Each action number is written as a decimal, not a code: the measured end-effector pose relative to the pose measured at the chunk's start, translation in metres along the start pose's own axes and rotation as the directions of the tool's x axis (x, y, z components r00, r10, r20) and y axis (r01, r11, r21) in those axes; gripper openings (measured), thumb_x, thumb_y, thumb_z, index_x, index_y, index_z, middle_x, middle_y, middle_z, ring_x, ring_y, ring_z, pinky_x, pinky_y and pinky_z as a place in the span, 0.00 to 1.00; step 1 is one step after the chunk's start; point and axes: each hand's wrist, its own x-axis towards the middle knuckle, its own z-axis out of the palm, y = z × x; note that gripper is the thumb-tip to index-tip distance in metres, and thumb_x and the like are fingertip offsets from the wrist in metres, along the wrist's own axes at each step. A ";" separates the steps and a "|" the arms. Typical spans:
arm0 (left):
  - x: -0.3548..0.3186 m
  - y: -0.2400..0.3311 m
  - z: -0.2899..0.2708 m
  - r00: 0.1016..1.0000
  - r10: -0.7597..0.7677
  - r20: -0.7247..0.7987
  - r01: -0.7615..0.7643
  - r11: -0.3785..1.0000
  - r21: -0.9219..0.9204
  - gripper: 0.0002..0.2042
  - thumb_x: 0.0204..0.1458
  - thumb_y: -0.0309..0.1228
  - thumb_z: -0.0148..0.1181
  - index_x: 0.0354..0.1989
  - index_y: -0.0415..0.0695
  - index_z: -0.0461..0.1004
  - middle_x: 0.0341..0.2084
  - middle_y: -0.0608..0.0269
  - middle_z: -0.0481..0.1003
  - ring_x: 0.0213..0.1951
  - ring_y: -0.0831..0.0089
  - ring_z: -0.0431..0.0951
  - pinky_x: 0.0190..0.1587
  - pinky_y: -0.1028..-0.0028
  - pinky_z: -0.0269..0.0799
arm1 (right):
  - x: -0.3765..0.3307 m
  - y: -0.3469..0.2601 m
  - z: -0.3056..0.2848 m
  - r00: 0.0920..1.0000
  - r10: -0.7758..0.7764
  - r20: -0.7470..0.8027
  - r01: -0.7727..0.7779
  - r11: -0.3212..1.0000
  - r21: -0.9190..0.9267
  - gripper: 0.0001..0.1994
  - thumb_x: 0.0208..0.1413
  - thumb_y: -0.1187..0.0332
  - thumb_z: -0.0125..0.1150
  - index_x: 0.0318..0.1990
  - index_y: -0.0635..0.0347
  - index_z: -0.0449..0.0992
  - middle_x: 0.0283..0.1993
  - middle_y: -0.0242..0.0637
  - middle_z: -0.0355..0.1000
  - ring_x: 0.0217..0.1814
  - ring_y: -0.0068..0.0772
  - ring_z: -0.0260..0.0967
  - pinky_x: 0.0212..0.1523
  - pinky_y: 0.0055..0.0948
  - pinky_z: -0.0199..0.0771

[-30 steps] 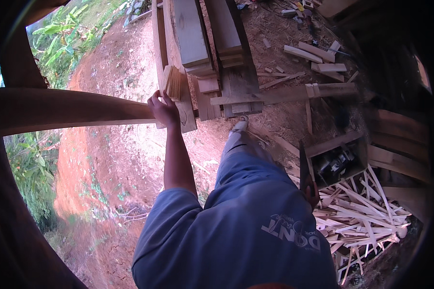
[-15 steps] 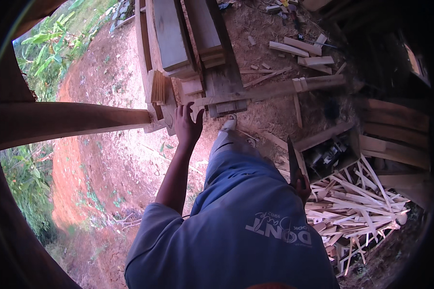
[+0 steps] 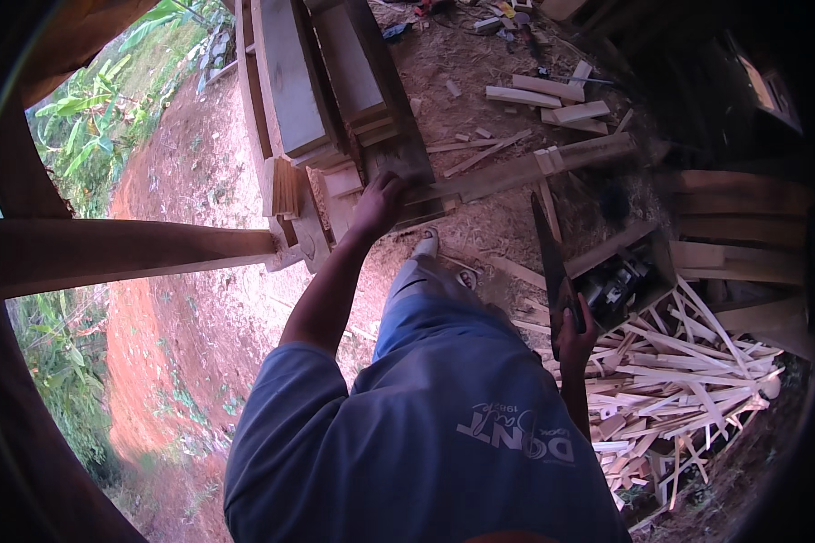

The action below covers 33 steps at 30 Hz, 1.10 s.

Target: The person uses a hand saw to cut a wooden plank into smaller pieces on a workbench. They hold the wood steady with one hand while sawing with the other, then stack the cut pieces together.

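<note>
My right hand (image 3: pixel 574 337) is closed round the handle of a handsaw (image 3: pixel 550 249), whose dark blade points up and away from me. My left hand (image 3: pixel 379 206) is bent over the left end of a long wooden board (image 3: pixel 507 177), its fingers mostly curled out of sight. That board runs off to the right and has a pale band of wood (image 3: pixel 549 161) across it. Right beyond my left hand, thick planks (image 3: pixel 290 86) and a wooden trough-like piece (image 3: pixel 349 63) lie side by side on a bench.
A heavy beam (image 3: pixel 127 253) juts in from the left. On my right stand an open wooden box (image 3: pixel 611 249) with dark tools inside and a large heap of offcuts (image 3: pixel 679 371). Loose wood pieces (image 3: pixel 552 98) lie on the dirt floor ahead.
My left hand has moved right and forward, from spread fingers to a hold on the board's end. My right hand and the saw have risen and come further into view.
</note>
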 end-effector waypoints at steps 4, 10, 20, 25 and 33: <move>-0.005 0.016 -0.021 0.997 0.057 0.050 -0.064 0.987 0.150 0.15 0.56 0.30 0.64 0.51 0.44 0.75 0.48 0.51 0.74 0.54 0.49 0.74 0.55 0.56 0.75 | -0.005 -0.082 0.008 0.996 -0.075 0.044 0.066 0.982 0.175 0.24 0.66 0.69 0.61 0.69 0.58 0.71 0.35 0.29 0.73 0.21 0.12 0.59 0.21 0.20 0.58; 0.022 0.011 0.002 0.990 0.017 0.141 -0.031 0.995 0.095 0.14 0.57 0.35 0.63 0.49 0.44 0.74 0.50 0.52 0.74 0.58 0.48 0.72 0.61 0.52 0.68 | -0.005 -0.141 0.035 0.978 -0.193 0.085 0.163 0.947 0.278 0.27 0.64 0.72 0.63 0.71 0.60 0.69 0.41 0.31 0.76 0.28 0.15 0.66 0.28 0.20 0.66; 0.049 0.011 0.042 0.992 0.104 0.069 -0.121 0.933 0.340 0.18 0.60 0.40 0.59 0.53 0.42 0.70 0.51 0.49 0.73 0.59 0.48 0.71 0.62 0.51 0.67 | 0.018 -0.168 0.143 0.921 -0.381 0.081 0.361 0.912 0.193 0.28 0.63 0.70 0.64 0.71 0.62 0.69 0.49 0.43 0.81 0.45 0.24 0.78 0.46 0.27 0.77; 0.069 0.025 0.037 0.985 -0.019 0.170 -0.027 0.964 0.263 0.18 0.60 0.40 0.59 0.53 0.42 0.71 0.51 0.49 0.73 0.57 0.48 0.72 0.58 0.51 0.70 | 0.042 -0.168 0.200 0.853 -0.515 0.082 0.497 0.850 0.172 0.27 0.63 0.70 0.64 0.70 0.61 0.70 0.40 0.39 0.82 0.35 0.18 0.76 0.36 0.23 0.76; 0.058 0.002 0.032 0.982 0.138 0.128 -0.157 0.976 0.149 0.15 0.60 0.41 0.60 0.50 0.46 0.76 0.50 0.53 0.74 0.56 0.52 0.74 0.57 0.53 0.70 | 0.061 -0.173 0.242 0.806 -0.588 0.066 0.567 0.800 0.197 0.26 0.64 0.69 0.63 0.69 0.61 0.72 0.36 0.33 0.79 0.31 0.16 0.72 0.32 0.21 0.72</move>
